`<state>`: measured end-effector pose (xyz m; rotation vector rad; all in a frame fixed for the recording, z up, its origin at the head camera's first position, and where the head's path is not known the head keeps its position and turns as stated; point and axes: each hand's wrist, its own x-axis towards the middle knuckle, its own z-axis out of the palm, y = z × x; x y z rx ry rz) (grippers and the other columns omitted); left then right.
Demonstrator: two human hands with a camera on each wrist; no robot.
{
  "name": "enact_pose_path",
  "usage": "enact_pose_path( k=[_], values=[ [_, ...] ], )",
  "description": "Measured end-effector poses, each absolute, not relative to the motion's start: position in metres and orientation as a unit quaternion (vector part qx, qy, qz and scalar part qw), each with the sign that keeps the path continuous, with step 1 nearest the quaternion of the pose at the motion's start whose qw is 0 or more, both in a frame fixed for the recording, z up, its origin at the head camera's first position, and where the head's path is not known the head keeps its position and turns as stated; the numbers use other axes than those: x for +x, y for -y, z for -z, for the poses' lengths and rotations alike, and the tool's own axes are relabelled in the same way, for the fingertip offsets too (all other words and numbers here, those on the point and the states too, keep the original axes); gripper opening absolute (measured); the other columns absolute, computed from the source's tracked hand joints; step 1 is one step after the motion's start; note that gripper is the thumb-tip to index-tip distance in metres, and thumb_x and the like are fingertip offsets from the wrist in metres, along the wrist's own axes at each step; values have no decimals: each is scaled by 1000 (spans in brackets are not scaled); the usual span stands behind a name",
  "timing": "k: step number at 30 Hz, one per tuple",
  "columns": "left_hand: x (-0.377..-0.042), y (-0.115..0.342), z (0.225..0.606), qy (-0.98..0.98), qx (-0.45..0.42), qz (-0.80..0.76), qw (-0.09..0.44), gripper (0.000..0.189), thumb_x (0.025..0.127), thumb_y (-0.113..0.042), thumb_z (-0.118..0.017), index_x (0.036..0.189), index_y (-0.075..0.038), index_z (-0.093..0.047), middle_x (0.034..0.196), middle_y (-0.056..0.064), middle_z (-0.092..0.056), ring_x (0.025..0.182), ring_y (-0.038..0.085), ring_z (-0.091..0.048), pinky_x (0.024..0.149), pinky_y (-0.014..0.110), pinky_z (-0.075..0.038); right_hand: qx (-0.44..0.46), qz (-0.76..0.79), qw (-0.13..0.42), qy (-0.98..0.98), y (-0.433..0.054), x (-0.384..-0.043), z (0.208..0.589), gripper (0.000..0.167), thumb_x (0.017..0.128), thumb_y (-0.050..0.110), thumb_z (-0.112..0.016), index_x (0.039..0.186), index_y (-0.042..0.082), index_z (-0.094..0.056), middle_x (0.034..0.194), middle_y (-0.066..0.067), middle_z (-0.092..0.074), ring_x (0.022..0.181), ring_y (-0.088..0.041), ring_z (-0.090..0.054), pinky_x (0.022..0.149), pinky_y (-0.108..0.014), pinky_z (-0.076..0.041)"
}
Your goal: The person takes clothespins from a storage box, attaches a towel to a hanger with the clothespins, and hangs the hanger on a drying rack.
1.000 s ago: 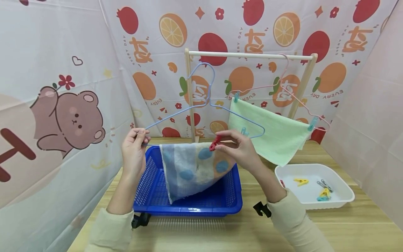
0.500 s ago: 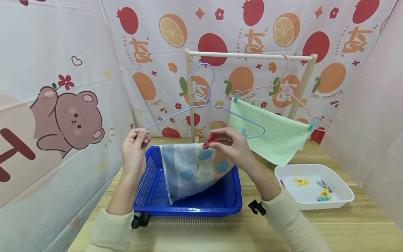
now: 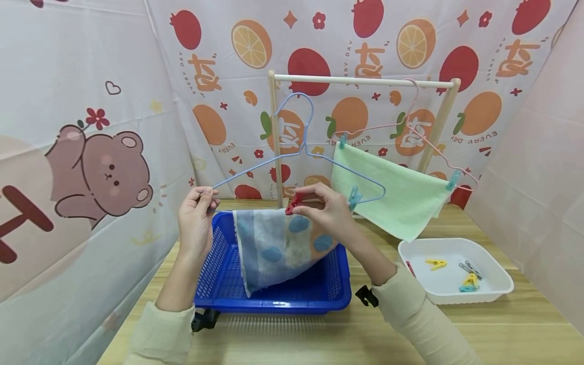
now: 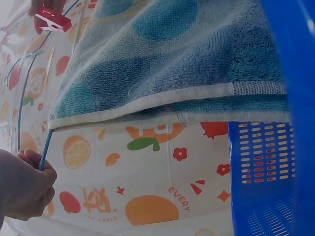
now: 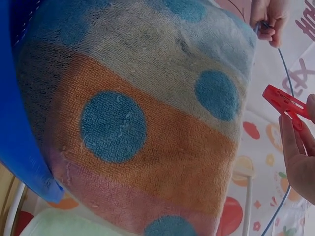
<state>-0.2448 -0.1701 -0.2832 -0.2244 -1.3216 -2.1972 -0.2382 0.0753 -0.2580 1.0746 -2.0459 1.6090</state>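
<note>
My left hand (image 3: 196, 218) pinches the left corner of a blue wire clothes hanger (image 3: 255, 166), held up in front of the rack. A striped towel with blue dots (image 3: 269, 243) is draped over the hanger's lower bar. In my right hand (image 3: 326, 208) a red clothespin (image 3: 293, 204) is pinched between thumb and fingers, close to the towel's top edge. In the right wrist view that clothespin (image 5: 283, 102) appears just off the towel's edge (image 5: 242, 123). A teal clothespin (image 3: 354, 196) sits near the hanger's right end, partly behind my right hand; what it grips is unclear.
Below the towel stands a blue plastic basket (image 3: 274, 304). A wooden rack (image 3: 356, 79) behind carries a pink hanger (image 3: 412, 121) with a green towel (image 3: 388, 187) pinned on it. At right, a white tray (image 3: 456, 296) contains several loose clothespins (image 3: 436, 263).
My right hand has moved left along the towel's top edge with the red clothespin, uncovering more of the teal clothespin. The left hand and hanger have hardly moved.
</note>
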Motion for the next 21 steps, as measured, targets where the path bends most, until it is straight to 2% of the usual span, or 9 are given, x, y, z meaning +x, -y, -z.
enact_pose_path(
  k=[10,17,21],
  values=[
    [-244,170,284,502,-80,815,278,19,96,-5,-47,81,-7,-58,81,5,-52,70,14,-46,72,20,-44,388,-559,158,715,-66,-241,258,30,78,-10,-66,106,-13,-57,102,-24,-57,90,-34,-62,77,-30,-50],
    [-244,170,284,507,-80,812,276,17,96,-6,-47,82,-6,-58,82,6,-52,71,14,-46,73,20,-44,386,-561,161,714,-62,-263,276,31,79,0,-69,108,-4,-60,100,-13,-58,90,-22,-63,76,-28,-51],
    [-244,170,284,504,-81,814,276,18,96,-5,-46,82,-6,-58,83,7,-51,71,15,-46,73,20,-45,395,-558,173,709,-60,-265,278,30,79,2,-69,108,-3,-60,101,-11,-58,90,-22,-63,75,-28,-51]
  ],
)
